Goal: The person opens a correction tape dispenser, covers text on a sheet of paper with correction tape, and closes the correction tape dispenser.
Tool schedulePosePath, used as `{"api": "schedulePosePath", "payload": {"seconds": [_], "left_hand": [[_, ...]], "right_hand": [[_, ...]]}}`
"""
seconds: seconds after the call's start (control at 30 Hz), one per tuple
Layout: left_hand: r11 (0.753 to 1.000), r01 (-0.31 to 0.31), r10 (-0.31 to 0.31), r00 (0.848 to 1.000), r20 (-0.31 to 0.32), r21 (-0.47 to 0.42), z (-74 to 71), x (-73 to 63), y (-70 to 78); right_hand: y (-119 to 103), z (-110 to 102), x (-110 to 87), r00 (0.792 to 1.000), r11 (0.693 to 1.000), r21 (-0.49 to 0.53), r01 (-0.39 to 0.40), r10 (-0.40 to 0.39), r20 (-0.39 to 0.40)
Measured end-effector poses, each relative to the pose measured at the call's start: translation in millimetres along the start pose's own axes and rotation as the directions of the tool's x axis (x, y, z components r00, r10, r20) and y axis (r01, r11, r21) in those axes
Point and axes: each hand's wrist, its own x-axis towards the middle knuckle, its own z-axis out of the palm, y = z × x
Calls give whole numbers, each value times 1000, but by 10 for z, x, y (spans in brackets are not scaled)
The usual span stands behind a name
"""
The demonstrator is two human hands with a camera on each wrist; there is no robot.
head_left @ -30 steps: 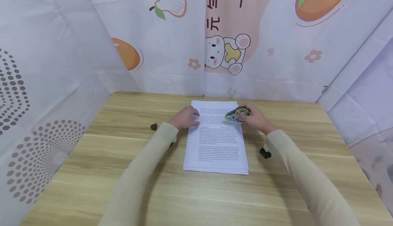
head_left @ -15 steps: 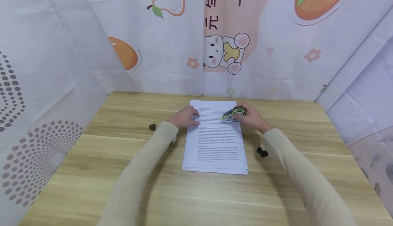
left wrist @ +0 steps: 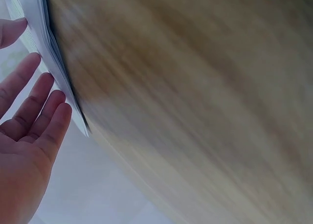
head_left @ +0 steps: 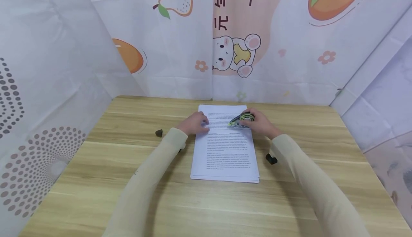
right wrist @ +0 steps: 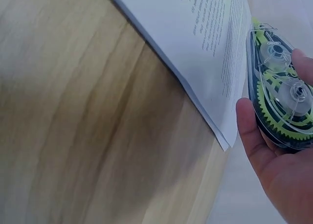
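Note:
A stack of printed paper [head_left: 225, 158] lies on the wooden table, its lines of text facing up. Between the thumb and fingers of my right hand [head_left: 259, 124] is a correction tape dispenser [right wrist: 281, 87] with a clear case and green gear wheels. Its yellow-green tip sits right at the text in the upper part of the top sheet. My left hand [head_left: 193, 123] rests at the stack's left edge, thumb and fingers spread apart and lightly bent. In the left wrist view its fingertips [left wrist: 59, 109] meet the layered paper edge [left wrist: 54, 53].
A small black piece [head_left: 159, 133] shows left of the left wrist, and another black piece [head_left: 271, 158] by the right cuff. The table [head_left: 206, 208] ends at a printed curtain [head_left: 180, 83] behind the paper. More curtain hangs at both sides.
My right hand has slid the correction tape dispenser a little to the left across the top sheet. The left hand keeps its place at the paper's edge. The head view has shifted slightly.

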Motion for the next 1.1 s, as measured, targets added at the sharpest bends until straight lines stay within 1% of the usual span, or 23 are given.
{"api": "schedulePosePath", "payload": {"seconds": [0.1,0.2,0.37,0.83,0.9,1.1], "left_hand": [[1000,1,-1,1000,-2,6,0,0,5],[1000,12,-12,1000,4,9,-2,-3,15],[1000,27,-27,1000,11,-3,-9,-12,37],[1000,29,-29,999,14,-11,-26,-19,43],[999,30,-30,999,11,-11,-25,-19,40],[999,31,-31,1000,8,-13,-12,-12,31]], "right_hand": [[-6,30,17,1000,1000,-3,6,-6,8],[-25,59,23,1000,1000,-5,28,-28,14],[-59,98,26,999,999,2,46,-46,22],[-110,151,62,998,999,-18,34,-33,46],[-123,150,66,999,999,-22,37,-36,36],[-152,124,102,999,999,-32,40,-41,-26]]}}
